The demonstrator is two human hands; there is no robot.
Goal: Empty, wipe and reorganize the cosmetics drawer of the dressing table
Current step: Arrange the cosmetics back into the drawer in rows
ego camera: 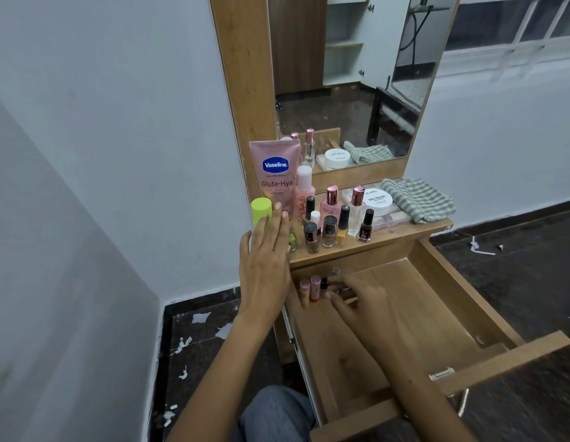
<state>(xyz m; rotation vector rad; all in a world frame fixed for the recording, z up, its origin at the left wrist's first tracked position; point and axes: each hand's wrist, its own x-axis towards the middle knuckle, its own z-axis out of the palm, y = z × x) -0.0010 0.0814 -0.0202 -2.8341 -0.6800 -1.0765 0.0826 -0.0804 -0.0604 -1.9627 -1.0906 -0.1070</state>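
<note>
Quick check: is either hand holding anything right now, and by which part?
The right hand pinches a small dark bottle in the drawer; the exact grip point is blurred. The left hand is flat, holding nothing.

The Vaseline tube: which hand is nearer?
Left. The left hand is raised just below the Vaseline tube; the right hand is down inside the drawer.

My right hand (347,296) is blurred, so I can't tell what its fingers hold; my left hand (266,263) hides the green-capped bottle's (261,212) body.
</note>
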